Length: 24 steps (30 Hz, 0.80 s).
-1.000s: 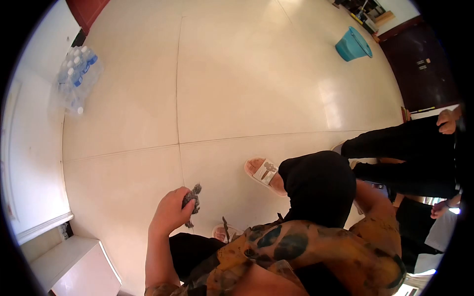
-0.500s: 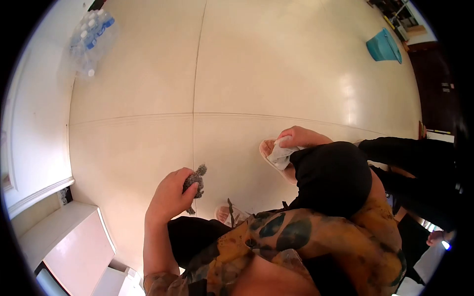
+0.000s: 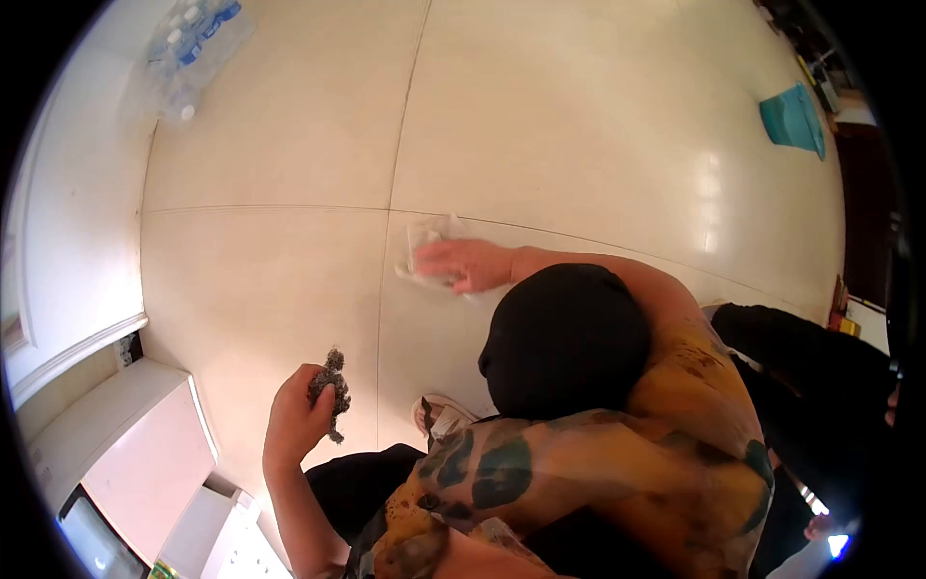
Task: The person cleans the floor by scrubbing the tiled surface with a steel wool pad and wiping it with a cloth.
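Gripped in my left hand (image 3: 297, 410) is a grey, wiry scouring pad (image 3: 333, 394), held above the pale tiled floor (image 3: 260, 280). My right hand (image 3: 465, 265) reaches across in front of my knee and presses a thin white cloth (image 3: 420, 253) flat on the floor near a tile joint. Its fingers are slightly blurred and spread over the cloth. My sandalled foot (image 3: 439, 415) shows between the two hands, lower down.
Wrapped water bottles (image 3: 193, 48) stand by the white door (image 3: 82, 212) at left. A white cabinet (image 3: 145, 444) is at lower left. A teal bucket (image 3: 793, 120) sits at upper right. Another person's dark-clothed legs (image 3: 801, 372) are at right.
My right hand came out from beside my knee with the white cloth and moved left onto the floor. The left hand, still holding the pad, sits lower and further left in view.
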Motion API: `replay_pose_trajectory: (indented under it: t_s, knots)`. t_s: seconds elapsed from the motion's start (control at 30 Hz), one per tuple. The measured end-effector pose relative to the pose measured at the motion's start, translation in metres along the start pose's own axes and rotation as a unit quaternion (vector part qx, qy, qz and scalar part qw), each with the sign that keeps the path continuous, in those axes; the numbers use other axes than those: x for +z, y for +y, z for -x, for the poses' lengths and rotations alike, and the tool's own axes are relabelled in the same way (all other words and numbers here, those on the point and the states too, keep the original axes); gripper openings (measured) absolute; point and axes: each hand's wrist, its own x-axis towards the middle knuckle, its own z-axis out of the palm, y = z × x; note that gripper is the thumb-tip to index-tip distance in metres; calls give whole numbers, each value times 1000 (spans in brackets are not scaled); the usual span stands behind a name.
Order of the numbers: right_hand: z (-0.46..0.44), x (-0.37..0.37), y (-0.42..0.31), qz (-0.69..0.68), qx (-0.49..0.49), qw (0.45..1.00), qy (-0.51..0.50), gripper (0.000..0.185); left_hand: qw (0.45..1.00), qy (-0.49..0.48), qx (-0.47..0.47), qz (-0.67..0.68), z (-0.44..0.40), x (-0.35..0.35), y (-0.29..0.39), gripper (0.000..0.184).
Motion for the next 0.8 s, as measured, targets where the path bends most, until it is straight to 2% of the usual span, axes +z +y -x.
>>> replay_pose_trajectory:
  t_s: [0.03,0.13,0.2,0.23,0.27,0.3,0.33,0.37,0.4,0.43,0.47,0.5,0.53,0.57,0.63,0.7,0.73,0.77,0.8]
  knots:
    - [0,22,20,76,-109,991,-25,59,1000,3,-13,0,0,0,3,19]
    - [1,50,35,321,-140,921,-172,49,999,8,-25,-24,-6,4,9,18]
    - [-6,7,28,311,0,942,-124,39,998,20,-27,-45,-11,9,12,18]
    - [-5,-21,26,414,98,902,-77,35,998,25,-27,-54,-14,12,13,18]
    - [13,-26,69,402,208,890,65,35,997,27,-27,-67,-17,13,9,18]
    - [40,-50,75,389,341,843,147,39,997,21,-32,-66,-18,13,12,18]
    - [89,-54,103,427,344,801,240,47,997,11,-36,-69,-18,11,17,18]
    - [135,-66,95,431,357,779,281,53,997,3,-37,-70,-21,10,20,19]
    - [179,-74,86,378,461,755,273,53,994,9,-21,-108,-24,11,15,19]
    - [238,-74,104,416,481,719,280,52,994,7,-25,-106,-28,12,20,18]
    - [283,-74,106,416,570,654,272,52,994,7,-27,-102,-30,12,26,18]
    - [320,-77,100,388,637,588,311,47,995,7,-31,-99,-31,10,34,18]
    - [323,-98,60,264,705,549,363,41,997,3,-34,-74,-31,9,52,18]
    - [342,-98,57,299,681,511,431,35,997,4,-18,-73,-31,9,57,18]
    - [320,-111,27,347,563,567,491,34,997,4,20,-68,-32,8,62,18]
    - [256,-120,9,427,397,663,470,34,996,4,30,-88,-24,3,65,18]
    - [209,-116,2,382,331,719,478,38,995,1,26,-100,-20,2,67,19]
    - [161,-110,-1,337,214,785,473,40,993,9,27,-111,-18,2,67,19]
    - [116,-99,3,252,161,852,429,44,992,19,28,-121,-18,2,65,19]
